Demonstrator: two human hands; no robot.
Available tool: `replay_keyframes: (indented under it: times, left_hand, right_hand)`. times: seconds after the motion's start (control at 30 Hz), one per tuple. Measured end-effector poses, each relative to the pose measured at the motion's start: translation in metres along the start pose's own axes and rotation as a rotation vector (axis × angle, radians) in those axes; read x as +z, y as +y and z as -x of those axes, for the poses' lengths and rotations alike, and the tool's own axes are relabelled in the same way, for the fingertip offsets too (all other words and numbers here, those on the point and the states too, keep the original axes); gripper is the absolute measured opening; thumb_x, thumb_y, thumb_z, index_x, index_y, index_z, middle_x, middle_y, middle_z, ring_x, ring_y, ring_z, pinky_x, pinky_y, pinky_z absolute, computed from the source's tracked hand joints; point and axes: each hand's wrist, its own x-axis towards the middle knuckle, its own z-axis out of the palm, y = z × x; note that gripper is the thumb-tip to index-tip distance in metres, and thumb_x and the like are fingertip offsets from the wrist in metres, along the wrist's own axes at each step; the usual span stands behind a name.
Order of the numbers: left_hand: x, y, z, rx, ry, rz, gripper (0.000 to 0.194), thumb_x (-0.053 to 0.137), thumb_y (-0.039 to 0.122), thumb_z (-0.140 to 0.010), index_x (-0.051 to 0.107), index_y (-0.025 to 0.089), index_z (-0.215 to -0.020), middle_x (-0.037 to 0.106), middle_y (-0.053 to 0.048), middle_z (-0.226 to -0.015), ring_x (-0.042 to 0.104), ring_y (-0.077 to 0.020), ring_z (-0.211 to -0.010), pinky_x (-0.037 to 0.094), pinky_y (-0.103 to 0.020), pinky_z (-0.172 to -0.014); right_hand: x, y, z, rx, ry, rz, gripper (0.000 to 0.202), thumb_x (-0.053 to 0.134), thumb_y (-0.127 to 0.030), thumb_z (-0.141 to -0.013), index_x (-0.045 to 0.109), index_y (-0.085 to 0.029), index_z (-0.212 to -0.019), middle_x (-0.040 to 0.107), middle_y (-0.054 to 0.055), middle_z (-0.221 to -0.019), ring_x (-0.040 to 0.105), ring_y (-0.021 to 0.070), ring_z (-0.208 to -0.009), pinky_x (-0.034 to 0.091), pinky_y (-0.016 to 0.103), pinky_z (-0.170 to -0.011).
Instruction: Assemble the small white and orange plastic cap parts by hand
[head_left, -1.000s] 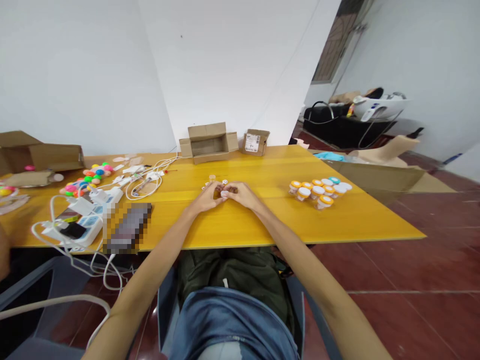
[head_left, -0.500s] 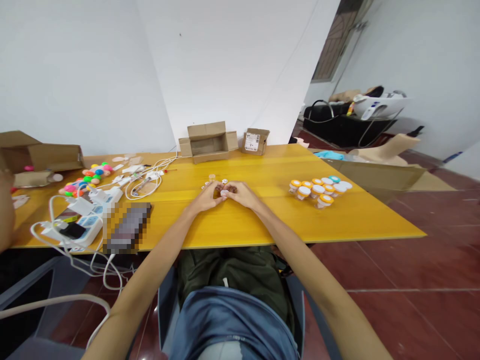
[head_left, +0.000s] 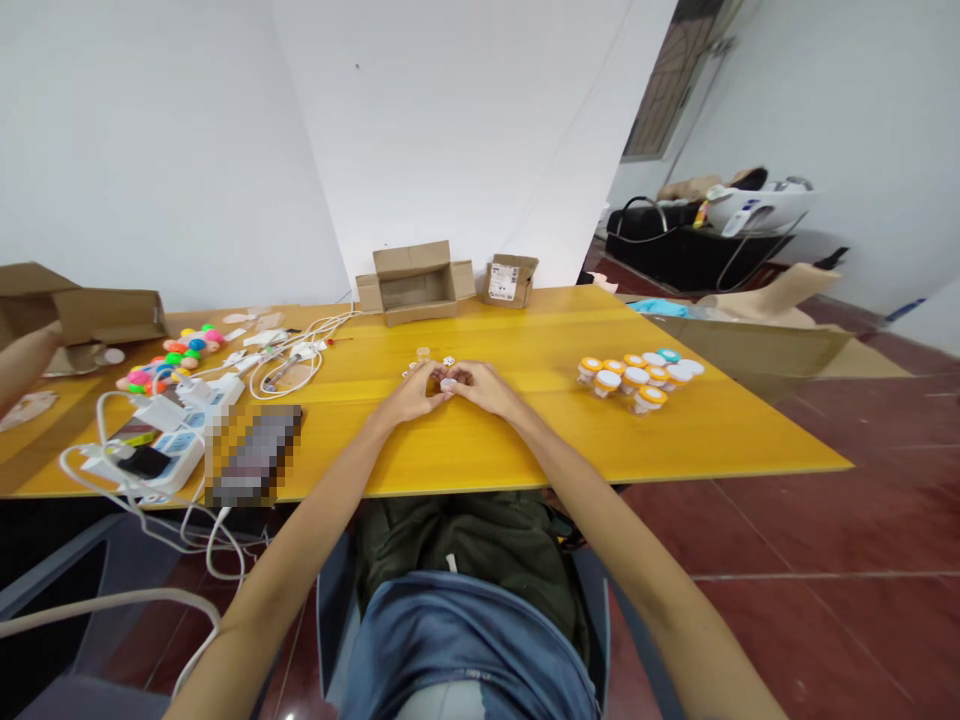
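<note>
Currently | left fingers (head_left: 437, 403) and right fingers (head_left: 460, 389) clamped on small tub (head_left: 448, 385) (contents unclear) | lidded jars (head_left: 634, 379) clustered

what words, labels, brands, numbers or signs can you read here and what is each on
None can be read for certain.
White label on the small cardboard box: print too small.
Power strip: blue markings, too small.
Blue shirt: faint marks low down, too blurred.
Phone: pixelated, nothing legible.
</note>
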Motion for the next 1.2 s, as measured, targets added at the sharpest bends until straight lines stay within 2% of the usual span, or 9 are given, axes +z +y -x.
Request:
replay_keyframes:
  times: [0.87,1.2]
  left_hand:
    - [-0.001,0.005,0.000,0.011,-0.006,-0.025,0.027,0.064,0.037,-0.087,0.062,0.022,-0.110,0.070,-0.007,-0.106,0.065,-0.0233,-0.100,0.053,-0.042,-0.095]
    - [-0.001,0.009,0.000,0.029,0.006,-0.025,0.021,0.063,0.030,-0.087,0.063,0.021,-0.106,0.070,-0.007,-0.105,0.066,-0.0228,-0.099,0.053,-0.041,-0.094]
  right_hand:
    - [0.000,0.001,0.001,0.024,0.020,-0.017,0.009,0.071,-0.027,-0.078,0.074,-0.019,-0.080,0.074,0.001,-0.078,0.067,0.0162,-0.073,0.050,0.026,-0.070]
    - [0.002,-0.001,0.001,0.042,0.026,-0.025,0.007,0.070,-0.025,-0.077,0.072,-0.018,-0.080,0.073,0.000,-0.076,0.065,0.0151,-0.070,0.049,0.025,-0.068]
